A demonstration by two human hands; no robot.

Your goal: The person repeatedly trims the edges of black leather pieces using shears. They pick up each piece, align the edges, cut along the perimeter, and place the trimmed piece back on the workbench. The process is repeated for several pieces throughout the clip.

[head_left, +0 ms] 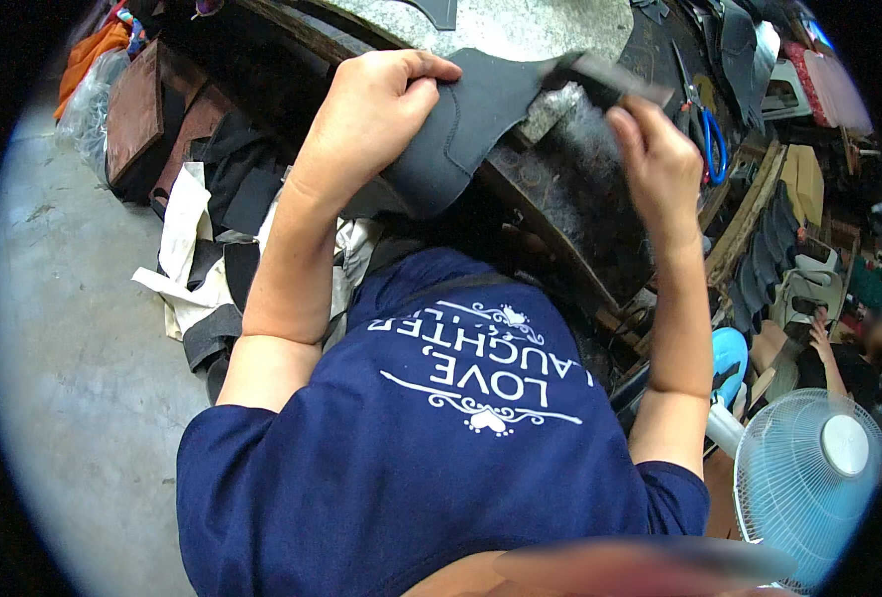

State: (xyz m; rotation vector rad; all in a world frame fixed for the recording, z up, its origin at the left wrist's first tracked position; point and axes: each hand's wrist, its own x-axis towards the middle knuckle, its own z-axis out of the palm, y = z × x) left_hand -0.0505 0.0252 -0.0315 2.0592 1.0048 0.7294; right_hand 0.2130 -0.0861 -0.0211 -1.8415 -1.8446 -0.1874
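Left fingers (431, 66) at black sheet (479, 124) edge

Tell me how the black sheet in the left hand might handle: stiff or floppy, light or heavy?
The black sheet will likely flex without collapsing: it bows only gently near the left hand. Its thin edge suggests lightness. The dull surface probably isn't slippery.
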